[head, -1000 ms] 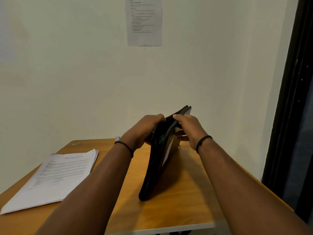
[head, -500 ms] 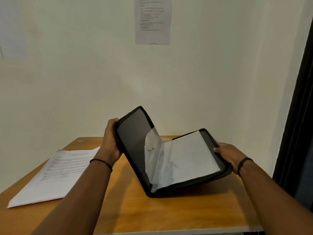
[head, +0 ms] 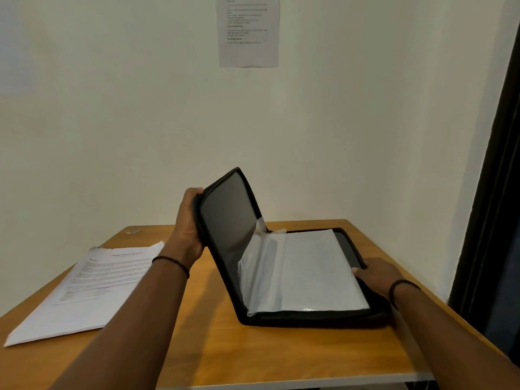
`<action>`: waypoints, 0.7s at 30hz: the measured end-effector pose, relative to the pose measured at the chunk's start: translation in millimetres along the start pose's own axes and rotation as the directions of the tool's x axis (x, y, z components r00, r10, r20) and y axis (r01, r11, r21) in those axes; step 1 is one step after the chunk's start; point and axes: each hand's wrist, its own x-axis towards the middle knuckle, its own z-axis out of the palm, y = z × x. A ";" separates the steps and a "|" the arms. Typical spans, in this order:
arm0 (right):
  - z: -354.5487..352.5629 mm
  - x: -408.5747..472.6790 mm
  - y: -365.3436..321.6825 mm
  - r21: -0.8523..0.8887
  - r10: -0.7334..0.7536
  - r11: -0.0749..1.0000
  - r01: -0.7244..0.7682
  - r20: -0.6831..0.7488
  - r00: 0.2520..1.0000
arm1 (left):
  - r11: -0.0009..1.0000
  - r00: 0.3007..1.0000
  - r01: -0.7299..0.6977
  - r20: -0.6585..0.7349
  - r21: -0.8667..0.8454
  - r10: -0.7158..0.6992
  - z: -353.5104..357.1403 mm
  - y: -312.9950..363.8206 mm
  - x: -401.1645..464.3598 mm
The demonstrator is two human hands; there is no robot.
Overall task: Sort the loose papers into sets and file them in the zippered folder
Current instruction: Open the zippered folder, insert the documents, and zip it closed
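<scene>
The black zippered folder lies open on the wooden table. Its right half rests flat and its left cover stands tilted up. Clear plastic sleeves with white sheets fill the flat half. My left hand grips the outer edge of the raised cover. My right hand presses on the right edge of the flat half, fingers over the rim. A stack of loose printed papers lies on the table's left side, apart from the folder.
A printed notice is stuck on the cream wall behind the table. A dark door frame runs down the right side. The table's front edge has a pale trim.
The folder went from nearly shut and upright to open. Its right half has come down flat on the table; my hands moved apart, each keeping hold of one cover.
</scene>
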 end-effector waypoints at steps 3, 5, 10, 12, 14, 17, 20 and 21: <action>4.0 2.9 3.5 -0.104 0.015 0.994 -0.021 -0.055 0.998 | 0.994 1.000 0.020 -0.010 -0.108 -0.022 -19.0 -8.2 -3.0; 7.9 2.5 3.4 -0.169 0.037 0.984 -0.048 -0.072 0.997 | 0.984 0.999 0.013 -0.046 -0.180 -0.022 -34.1 -24.4 -7.2; 25.5 -26.1 -35.0 -0.329 -0.147 0.944 0.040 -0.306 0.941 | 0.967 0.991 0.043 -0.114 -0.250 -0.074 -42.3 -74.6 -25.0; 44.8 -43.3 -65.6 -0.172 -0.349 0.936 0.308 -0.314 0.883 | 0.960 0.984 0.057 -0.147 -0.274 -0.100 -36.7 -83.5 -26.6; 71.8 -65.7 -97.7 0.051 -0.478 0.868 0.494 -0.190 0.858 | 0.941 0.980 0.101 -0.133 -0.323 -0.151 -29.8 -92.5 -29.0; 110.3 -98.4 -136.1 0.131 -0.572 0.804 0.580 -0.096 0.814 | 0.939 0.975 0.167 -0.094 -0.299 -0.203 -20.1 -104.2 -37.6; 140.3 -111.4 -159.7 0.182 -0.563 0.800 0.572 -0.101 0.820 | 0.913 0.947 0.243 -0.123 -0.328 -0.297 -21.8 -107.3 -38.3; 144.4 -110.9 -162.0 0.196 -0.541 0.808 0.556 -0.128 0.831 | 0.899 0.935 0.278 -0.121 -0.338 -0.335 -21.1 -106.2 -38.6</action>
